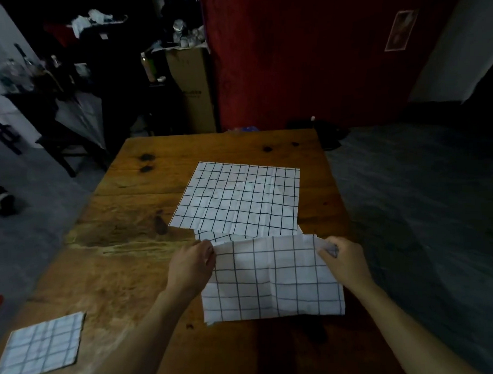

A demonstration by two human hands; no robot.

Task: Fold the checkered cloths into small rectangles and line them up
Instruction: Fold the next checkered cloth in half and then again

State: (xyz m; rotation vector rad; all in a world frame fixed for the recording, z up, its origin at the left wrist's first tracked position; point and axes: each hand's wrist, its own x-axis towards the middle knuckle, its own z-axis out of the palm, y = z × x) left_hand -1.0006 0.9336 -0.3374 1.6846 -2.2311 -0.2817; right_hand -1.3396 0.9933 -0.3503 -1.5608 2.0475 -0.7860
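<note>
Nearest, at the near left corner of the surface, well to the left of both hands, one folded cloth lies as a small rectangle. This piece is judged complete and appears to start the line.

Work in hand: the cloth being folded lies between the two grips. The left hand pinches its far left corner between thumb and fingers; the right hand pinches its far right corner likewise. The top layer lies doubled over, its held edge slightly raised, with a strip of the under layer showing just beyond the grips. Judged to be at its first fold, or the edges being matched; further folds are needed.

Beyond the grips, touching or slightly overlapping that strip, an open cloth lies flat and unfolded. Not started.

Assessment: one of three visible cloths done, one part-folded, one untouched; lining up remains.
</note>
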